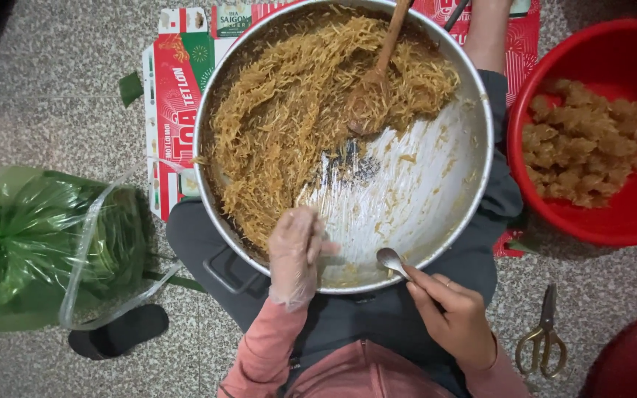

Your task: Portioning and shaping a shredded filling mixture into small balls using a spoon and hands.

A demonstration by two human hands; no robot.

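A large round metal pan (pixel 473 169) rests on my lap, about half filled with golden-brown shredded strands (pixel 289 118). My left hand (pixel 294 254), in a thin clear plastic glove, reaches into the near edge of the strands with fingers curled. My bare right hand (pixel 451 313) grips a metal spoon (pixel 391 259) whose bowl lies just inside the pan's near rim. A wooden spoon (pixel 374 85) stands in the strands at the far side, its handle running out past the top edge.
A red plastic basin (pixel 628 214) holding brown clumps sits at the right. Scissors (pixel 543 335) lie on the speckled floor at lower right. A green plastic bag (pixel 38 243) lies at left. Printed flattened cardboard (pixel 175 96) lies under the pan. Another person's leg (pixel 484 33) shows at top.
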